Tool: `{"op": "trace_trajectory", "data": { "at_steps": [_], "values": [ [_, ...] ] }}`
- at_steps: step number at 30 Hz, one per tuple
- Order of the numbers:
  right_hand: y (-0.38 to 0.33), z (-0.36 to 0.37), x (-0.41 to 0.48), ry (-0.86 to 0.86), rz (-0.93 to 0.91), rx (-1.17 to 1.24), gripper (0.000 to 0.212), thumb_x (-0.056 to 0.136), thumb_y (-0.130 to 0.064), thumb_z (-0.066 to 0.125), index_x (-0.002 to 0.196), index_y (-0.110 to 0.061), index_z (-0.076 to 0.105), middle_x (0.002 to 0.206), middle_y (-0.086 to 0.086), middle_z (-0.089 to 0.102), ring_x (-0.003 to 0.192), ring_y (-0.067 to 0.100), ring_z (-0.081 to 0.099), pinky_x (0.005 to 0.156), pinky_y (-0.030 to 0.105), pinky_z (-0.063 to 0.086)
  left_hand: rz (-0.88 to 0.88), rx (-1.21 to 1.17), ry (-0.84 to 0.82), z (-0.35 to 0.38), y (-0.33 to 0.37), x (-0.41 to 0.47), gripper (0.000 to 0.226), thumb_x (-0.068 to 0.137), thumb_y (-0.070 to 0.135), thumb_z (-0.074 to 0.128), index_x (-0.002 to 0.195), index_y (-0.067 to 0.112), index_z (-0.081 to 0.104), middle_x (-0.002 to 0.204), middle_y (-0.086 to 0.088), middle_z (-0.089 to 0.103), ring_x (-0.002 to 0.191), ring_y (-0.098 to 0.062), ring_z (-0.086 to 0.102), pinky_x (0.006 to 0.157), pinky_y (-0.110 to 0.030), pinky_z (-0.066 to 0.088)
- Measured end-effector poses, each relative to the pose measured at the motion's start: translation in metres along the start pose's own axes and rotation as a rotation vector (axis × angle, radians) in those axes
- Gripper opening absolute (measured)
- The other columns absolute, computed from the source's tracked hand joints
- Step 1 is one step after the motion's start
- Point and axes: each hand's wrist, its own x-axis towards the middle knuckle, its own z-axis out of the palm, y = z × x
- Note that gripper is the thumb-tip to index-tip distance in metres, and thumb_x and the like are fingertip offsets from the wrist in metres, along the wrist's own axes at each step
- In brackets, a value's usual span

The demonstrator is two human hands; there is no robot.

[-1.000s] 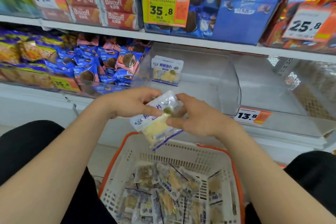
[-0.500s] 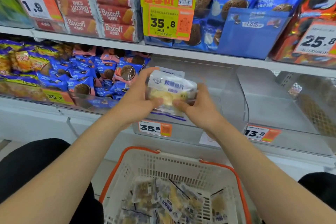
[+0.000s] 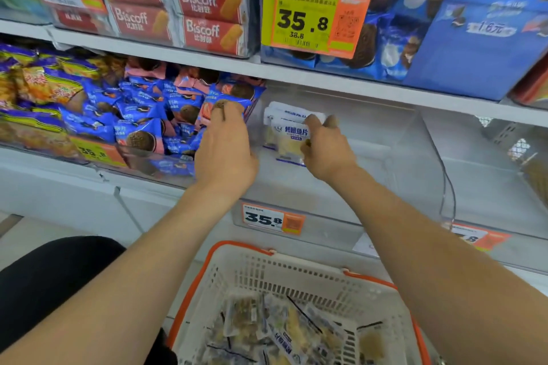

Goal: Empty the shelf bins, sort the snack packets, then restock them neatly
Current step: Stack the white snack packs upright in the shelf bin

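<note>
Stage: restocking, early.

The right hand [image 3: 326, 148] is pinching the right edge of a white snack packet [image 3: 289, 135], fingers curled over its top and thumb at its front. It is setting the packet upright at the back left of the clear bin [image 3: 373, 157]. A second white packet seems to be standing just behind it, touching. The edges are overlapping, so the count is uncertain. The left hand [image 3: 225, 142] is reaching along the clear bin's left wall, back to the camera. Cannot tell whether it is gripping the packet's left edge or only steadying things.

Done, judging by the layout: the clear bin is holding nothing but these packets, and the neighbouring bin [image 3: 480, 184] right of it is showing no stock.

Left to do: a heap of similar packets [image 3: 281, 332] is lying loose in the basket [image 3: 267, 268] below the clear bin. Most of the restocking, and perhaps some sorting, is waiting.

Surroundings: the clear bin is sitting on a white shop shelf [image 3: 53, 175], with a 35.8 price tag [image 3: 271, 219] on its front lip. Left of the clear bin, blue cookie packets [image 3: 148, 124] are filling another bin. Above the clear bin, red Biscoff packs [image 3: 204, 3] and a yellow promo card [image 3: 308, 18] are facing out. The light is falling evenly.
</note>
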Motion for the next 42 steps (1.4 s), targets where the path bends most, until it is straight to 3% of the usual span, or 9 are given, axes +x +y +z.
{"op": "trace_trajectory", "data": {
  "at_steps": [4, 8, 13, 19, 26, 31, 34, 38, 42],
  "values": [
    [-0.022, 0.012, 0.009, 0.072, 0.135, -0.104, 0.058, 0.092, -0.010, 0.066, 0.141, -0.017, 0.036, 0.138, 0.021, 0.038, 0.097, 0.047, 0.064, 0.067, 0.043, 0.043, -0.018, 0.047, -0.045, 0.000, 0.003, 0.000, 0.060, 0.080, -0.002, 0.074, 0.133, 0.009, 0.047, 0.141, -0.014, 0.039, 0.117, -0.040, 0.052, 0.069, -0.043, 0.038],
    [-0.030, 0.035, 0.011, 0.038, 0.227, -0.094, 0.073, 0.085, -0.004, 0.069, 0.142, -0.020, 0.026, 0.146, 0.025, 0.023, 0.115, 0.046, 0.055, 0.090, 0.046, 0.051, 0.190, 0.256, -0.021, 0.005, 0.001, -0.006, 0.056, 0.075, 0.005, 0.076, 0.127, 0.011, 0.058, 0.129, -0.015, 0.043, 0.117, -0.039, 0.045, 0.083, -0.042, 0.040],
    [-0.029, 0.035, 0.019, 0.181, 0.303, 0.320, 0.073, 0.078, 0.010, 0.061, 0.138, -0.014, 0.029, 0.132, 0.021, 0.029, 0.076, 0.033, 0.052, 0.082, 0.048, 0.055, 0.636, 0.253, -0.122, 0.009, 0.001, -0.009, 0.035, 0.080, 0.014, 0.068, 0.116, 0.017, 0.068, 0.119, -0.006, 0.059, 0.112, -0.031, 0.050, 0.087, -0.045, 0.045],
    [-0.019, 0.028, 0.012, 0.110, 0.276, 0.366, 0.071, 0.086, 0.005, 0.063, 0.141, -0.017, 0.025, 0.120, 0.018, 0.043, 0.078, 0.037, 0.050, 0.070, 0.041, 0.041, 0.590, 0.036, -0.415, 0.020, -0.001, -0.020, 0.018, 0.100, 0.026, 0.053, 0.102, 0.019, 0.070, 0.106, -0.006, 0.068, 0.101, -0.030, 0.063, 0.081, -0.045, 0.055],
    [-0.002, 0.019, 0.006, 0.006, 0.213, 0.079, 0.085, 0.092, -0.024, 0.072, 0.152, -0.021, 0.012, 0.125, 0.019, 0.048, 0.097, 0.045, 0.061, 0.075, 0.048, 0.051, 0.554, -0.039, -0.465, 0.019, 0.002, -0.025, 0.016, 0.098, 0.025, 0.054, 0.098, 0.023, 0.070, 0.096, 0.000, 0.072, 0.092, -0.023, 0.064, 0.078, -0.044, 0.055],
    [0.006, -0.026, -0.044, 0.230, -0.088, 0.166, 0.021, 0.097, -0.030, 0.057, 0.110, -0.014, 0.063, 0.091, 0.006, 0.070, 0.082, 0.029, 0.067, 0.073, 0.038, 0.054, 0.497, -0.199, -0.325, -0.011, 0.013, -0.045, 0.009, 0.083, 0.026, 0.065, 0.076, 0.028, 0.061, 0.059, 0.011, 0.054, 0.061, -0.007, 0.051, 0.061, -0.032, 0.048],
    [0.004, -0.061, -0.117, 0.332, -0.353, 0.365, 0.008, 0.088, -0.019, 0.057, 0.088, -0.019, 0.065, 0.060, -0.014, 0.055, 0.055, 0.009, 0.055, 0.059, 0.026, 0.045, 0.463, -0.287, -0.676, -0.033, 0.024, -0.073, 0.010, 0.079, 0.021, 0.072, 0.071, 0.023, 0.065, 0.055, 0.008, 0.057, 0.052, -0.007, 0.051, 0.053, -0.016, 0.036],
    [0.027, -0.066, -0.209, -0.287, -0.616, 0.069, 0.014, 0.084, -0.025, 0.055, 0.094, -0.026, 0.064, 0.064, -0.015, 0.054, 0.058, 0.006, 0.050, 0.059, 0.027, 0.046, 0.527, 0.083, -1.174, -0.004, 0.023, -0.116, 0.010, 0.091, 0.034, 0.066, 0.087, 0.025, 0.068, 0.078, 0.008, 0.067, 0.069, -0.009, 0.060, 0.064, -0.029, 0.051],
    [0.071, 0.005, -0.232, -0.854, -0.476, -0.455, 0.031, 0.084, -0.031, 0.046, 0.105, -0.028, 0.068, 0.095, 0.000, 0.071, 0.088, 0.026, 0.068, 0.082, 0.040, 0.059, 0.442, 0.324, -1.380, 0.068, 0.019, -0.155, 0.021, 0.100, 0.030, 0.059, 0.116, 0.019, 0.068, 0.107, 0.000, 0.067, 0.088, -0.023, 0.063, 0.070, -0.037, 0.050]
  ]
}}
